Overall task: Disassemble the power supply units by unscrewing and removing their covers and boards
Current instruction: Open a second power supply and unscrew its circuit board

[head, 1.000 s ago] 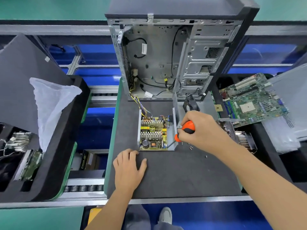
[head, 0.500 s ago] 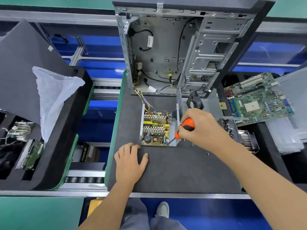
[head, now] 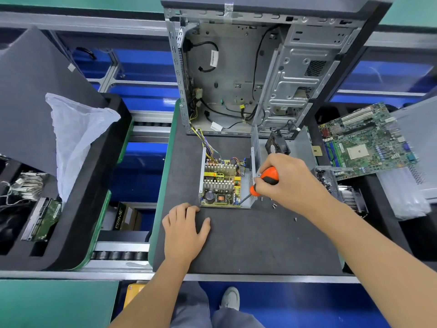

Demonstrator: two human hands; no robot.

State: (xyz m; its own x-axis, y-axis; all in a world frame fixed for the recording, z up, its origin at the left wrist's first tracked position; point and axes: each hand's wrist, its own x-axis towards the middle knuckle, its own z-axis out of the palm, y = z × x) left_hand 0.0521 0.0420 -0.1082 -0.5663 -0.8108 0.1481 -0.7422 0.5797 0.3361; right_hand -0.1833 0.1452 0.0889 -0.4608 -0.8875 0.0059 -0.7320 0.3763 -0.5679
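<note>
An open power supply unit (head: 252, 200) lies on the dark foam mat (head: 248, 242), its yellow-green board (head: 221, 183) with heat sinks exposed. Coloured wires run from it up into the computer case (head: 236, 74). My right hand (head: 286, 183) grips an orange-handled screwdriver (head: 266, 179); its tip touches the board's near right corner. My left hand (head: 185, 229) rests flat on the mat, fingertips at the unit's near left corner. The removed metal cover (head: 256, 147) with a black fan (head: 276, 145) stands just behind my right hand.
Several loose screws (head: 274, 205) lie on the mat right of the unit. A motherboard (head: 364, 143) and heat sink (head: 352, 197) sit in the right tray. The left foam tray (head: 78, 209) holds a white bag (head: 75, 138) and a hard drive (head: 43, 218).
The view has shifted slightly, so the scene sits a little differently in frame. Both hands keep their places, the screwdriver tip staying at the board's near right corner.
</note>
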